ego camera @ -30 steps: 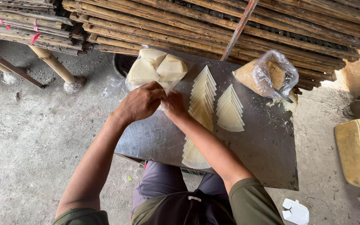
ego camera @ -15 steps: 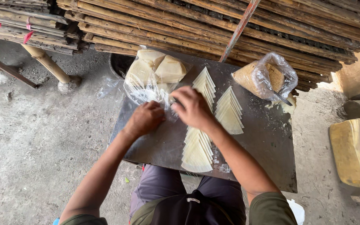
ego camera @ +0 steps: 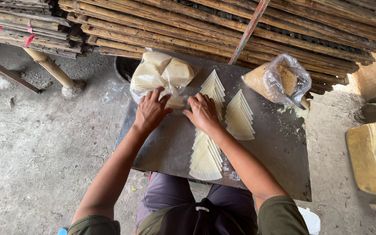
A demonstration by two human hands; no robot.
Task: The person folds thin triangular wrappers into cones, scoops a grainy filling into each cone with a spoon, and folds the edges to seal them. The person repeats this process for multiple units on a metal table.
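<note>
A clear plastic bag of pale wedge-shaped pieces (ego camera: 162,74) lies at the far left of a dark metal sheet (ego camera: 275,161) over my lap. My left hand (ego camera: 150,111) and my right hand (ego camera: 203,112) both rest at the bag's near edge, fingers spread on the plastic and a pale piece between them. Three fanned rows of thin cream triangles lie on the sheet: one (ego camera: 214,89) beside my right hand, one (ego camera: 239,116) further right, one (ego camera: 205,156) under my right forearm.
A plastic bag of brown crumbs (ego camera: 275,78) sits at the sheet's far right with pale scraps beside it. Stacked bamboo poles (ego camera: 223,26) run across the back. A yellow block (ego camera: 373,156) lies on the concrete floor at right. A wooden post (ego camera: 51,69) stands left.
Both hands have shifted from the middle of the sheet back up to the near edge of the bag, now side by side on the plastic.
</note>
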